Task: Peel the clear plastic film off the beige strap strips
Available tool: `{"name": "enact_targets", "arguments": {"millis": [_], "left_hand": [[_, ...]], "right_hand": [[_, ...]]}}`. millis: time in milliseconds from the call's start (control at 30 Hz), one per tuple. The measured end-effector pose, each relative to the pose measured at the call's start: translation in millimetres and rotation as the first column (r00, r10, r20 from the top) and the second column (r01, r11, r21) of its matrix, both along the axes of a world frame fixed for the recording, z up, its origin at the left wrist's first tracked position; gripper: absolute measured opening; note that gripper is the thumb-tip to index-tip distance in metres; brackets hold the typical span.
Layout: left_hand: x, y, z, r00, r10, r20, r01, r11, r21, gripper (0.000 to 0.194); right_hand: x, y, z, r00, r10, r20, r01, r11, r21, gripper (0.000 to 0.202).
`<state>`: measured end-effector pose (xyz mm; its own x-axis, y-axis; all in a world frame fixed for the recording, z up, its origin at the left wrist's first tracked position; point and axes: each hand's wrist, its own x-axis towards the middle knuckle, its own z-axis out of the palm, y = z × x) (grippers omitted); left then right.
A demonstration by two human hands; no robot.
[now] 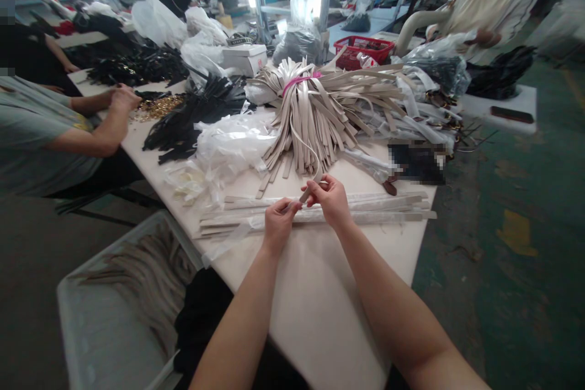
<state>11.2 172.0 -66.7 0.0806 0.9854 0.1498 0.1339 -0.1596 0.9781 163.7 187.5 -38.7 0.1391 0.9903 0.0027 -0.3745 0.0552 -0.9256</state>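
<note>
Both my hands hold one grey-beige strap (305,196) above the near part of the table. My left hand (280,222) pinches its lower end, and my right hand (329,196) grips it just to the right with thumb and fingers closed. Beyond them fans a big bundle of similar straps (301,128), bound with a pink tie (297,80). Under my hands, several long straps in clear plastic wrap (388,206) lie flat across the white table (320,304). Fingers cover part of the held strap.
Crumpled white plastic (233,140) and black straps (196,109) lie left of the bundle. A pale bin (123,311) with grey straps stands at lower left. A red basket (363,52) sits behind. A co-worker's hands (123,97) work at left; another person (489,6) sits at back right.
</note>
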Motion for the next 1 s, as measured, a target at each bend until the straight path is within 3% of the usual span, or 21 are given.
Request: {"name": "enact_targets", "arguments": {"millis": [400,633,767,833,933,1000], "left_hand": [[1,0,1.5,0.997,-0.025,-0.075,0.025,1.0,0.009,0.029],[2,2,7.3,0.99,-0.018,-0.141,0.016,1.0,-0.018,0.034],[1,8,22.2,0.973,-0.072,-0.221,0.082,0.996,0.036,0.035],[0,9,32.8,0.955,-0.109,-0.277,0.124,0.992,0.039,0.035],[-3,8,49.3,0.934,-0.151,-0.325,0.152,0.988,-0.021,0.035],[-6,8,60.6,0.936,-0.176,-0.305,0.16,0.984,-0.079,0.036]], "right_hand": [[0,-3,4.5,0.998,0.052,0.027,-0.052,0.999,0.012,0.04],[-8,1,-4.2,0.999,0.046,-0.018,-0.047,0.997,-0.061,0.035],[1,3,-5.2,0.978,0.209,0.008,-0.206,0.972,-0.113,0.035],[7,10,-0.5,0.956,0.286,-0.069,-0.293,0.948,-0.122,0.036],[9,31,12.4,0.921,0.288,-0.263,-0.331,0.934,-0.136,0.04],[5,43,23.5,0.913,0.27,-0.306,-0.319,0.94,-0.123,0.038]]}}
